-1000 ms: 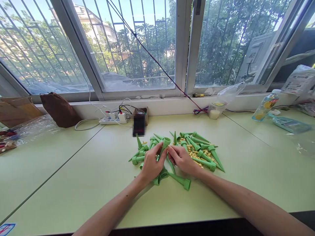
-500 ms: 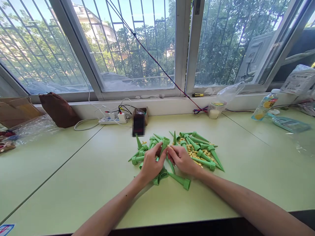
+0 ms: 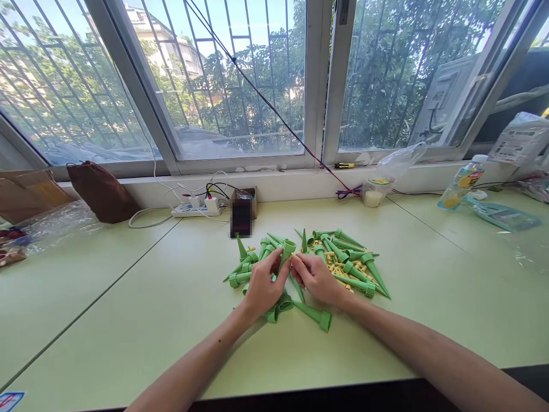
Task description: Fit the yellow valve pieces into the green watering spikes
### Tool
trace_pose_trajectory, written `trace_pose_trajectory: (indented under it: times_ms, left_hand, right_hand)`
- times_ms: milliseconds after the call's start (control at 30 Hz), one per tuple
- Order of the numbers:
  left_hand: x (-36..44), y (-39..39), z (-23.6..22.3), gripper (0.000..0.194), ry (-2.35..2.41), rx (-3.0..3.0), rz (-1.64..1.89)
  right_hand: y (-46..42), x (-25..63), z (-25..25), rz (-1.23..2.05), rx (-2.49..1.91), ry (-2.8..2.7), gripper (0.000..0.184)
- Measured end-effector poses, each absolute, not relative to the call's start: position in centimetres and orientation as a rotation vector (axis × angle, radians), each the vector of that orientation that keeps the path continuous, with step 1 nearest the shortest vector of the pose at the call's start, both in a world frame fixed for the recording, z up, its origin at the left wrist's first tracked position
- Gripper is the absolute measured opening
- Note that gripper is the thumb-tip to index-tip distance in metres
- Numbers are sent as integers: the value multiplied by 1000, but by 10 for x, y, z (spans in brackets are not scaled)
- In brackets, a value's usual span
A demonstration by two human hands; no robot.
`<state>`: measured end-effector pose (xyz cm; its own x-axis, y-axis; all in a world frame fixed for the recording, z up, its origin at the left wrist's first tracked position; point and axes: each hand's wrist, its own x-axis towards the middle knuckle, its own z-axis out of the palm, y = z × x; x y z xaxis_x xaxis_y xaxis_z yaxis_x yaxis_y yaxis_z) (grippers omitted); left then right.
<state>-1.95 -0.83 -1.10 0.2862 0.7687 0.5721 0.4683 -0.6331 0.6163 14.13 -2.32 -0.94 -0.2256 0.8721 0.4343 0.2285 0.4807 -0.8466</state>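
My left hand is closed around a green plastic watering spike, its wide open cap end tilted up. My right hand pinches a small yellow plastic piece against the side of that spike; the fingers hide most of it. Around and beneath both hands lie several more green spikes, some on their sides and a few point up. Small yellow pieces are heaped among those on the right. One loose spike rests nearest to me.
Along the windowsill side stand a power strip with cables, a small box, a dark blurred device and a bagged cup. A bottle is at the right, a brown bag at the left of the pale green table.
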Motion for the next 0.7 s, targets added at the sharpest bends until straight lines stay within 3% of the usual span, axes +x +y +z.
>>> trace_pose_trajectory:
  times_ms: [700]
  left_hand:
    - [-20,-8,-9,23,1061,2124,1251]
  right_hand:
    - [-20,141,-14,684,-948,-1785,41]
